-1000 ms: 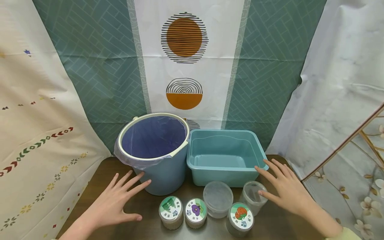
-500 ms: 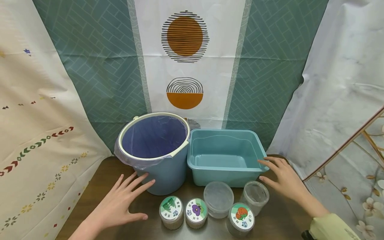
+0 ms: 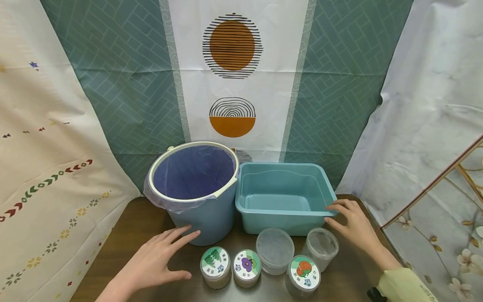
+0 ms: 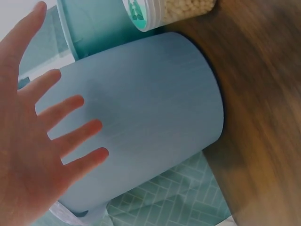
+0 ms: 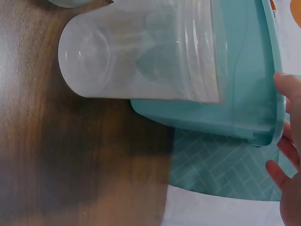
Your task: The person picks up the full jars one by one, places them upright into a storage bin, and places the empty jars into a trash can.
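Note:
My right hand (image 3: 352, 222) is at the right front corner of a teal plastic basin (image 3: 283, 222), pinching its rim. The thumb is on the outer side and the fingers reach over the edge. Straight-fingered, my left hand (image 3: 156, 262) hovers before a blue bucket (image 3: 207, 224) and holds nothing; its spread fingers face the bucket wall in the left wrist view. Just right of that hand stands a jar with a green plant label (image 3: 215, 262). Near my right hand is a clear, lidless jar (image 3: 322, 247), also large in the right wrist view.
A purple bag (image 3: 194, 172) lines the bucket. Along the front of the wooden table (image 3: 158, 224) stand a jar with a purple flower label (image 3: 246, 265), a round translucent container (image 3: 274, 249) and a jar with an orange fruit label (image 3: 303, 272). Patterned cloths hang behind and beside.
My right hand has moved from above the clear jar to the basin's corner and closed on its rim. My left hand has drifted slightly right and toward me. The containers have stayed put.

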Demonstrator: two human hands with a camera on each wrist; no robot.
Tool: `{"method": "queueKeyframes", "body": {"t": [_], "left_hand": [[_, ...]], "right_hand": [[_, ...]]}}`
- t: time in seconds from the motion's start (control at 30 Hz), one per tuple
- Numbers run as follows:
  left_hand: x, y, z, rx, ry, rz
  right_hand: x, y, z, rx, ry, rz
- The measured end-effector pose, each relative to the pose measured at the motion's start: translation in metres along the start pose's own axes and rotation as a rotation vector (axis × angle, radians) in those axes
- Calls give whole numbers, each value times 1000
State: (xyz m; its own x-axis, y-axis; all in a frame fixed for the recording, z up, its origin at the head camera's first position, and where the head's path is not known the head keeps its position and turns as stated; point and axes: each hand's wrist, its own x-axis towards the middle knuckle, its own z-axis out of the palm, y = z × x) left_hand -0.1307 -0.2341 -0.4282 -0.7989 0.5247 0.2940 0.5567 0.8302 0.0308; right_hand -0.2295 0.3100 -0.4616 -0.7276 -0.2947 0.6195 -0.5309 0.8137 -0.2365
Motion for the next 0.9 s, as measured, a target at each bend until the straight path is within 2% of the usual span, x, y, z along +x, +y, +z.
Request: {"method": "queueKeyframes", "body": {"t": [0.3,0.63,0.9], "left_hand": [[4,2,6,-15,-16,7],[9,4,12,-45,-16,6],[17,10,21,-108,-46,-20]], "right_hand": [[0,-1,5,84,48,83],[2,2,2,94,92,173],[3,5,0,79,127,185]]}}
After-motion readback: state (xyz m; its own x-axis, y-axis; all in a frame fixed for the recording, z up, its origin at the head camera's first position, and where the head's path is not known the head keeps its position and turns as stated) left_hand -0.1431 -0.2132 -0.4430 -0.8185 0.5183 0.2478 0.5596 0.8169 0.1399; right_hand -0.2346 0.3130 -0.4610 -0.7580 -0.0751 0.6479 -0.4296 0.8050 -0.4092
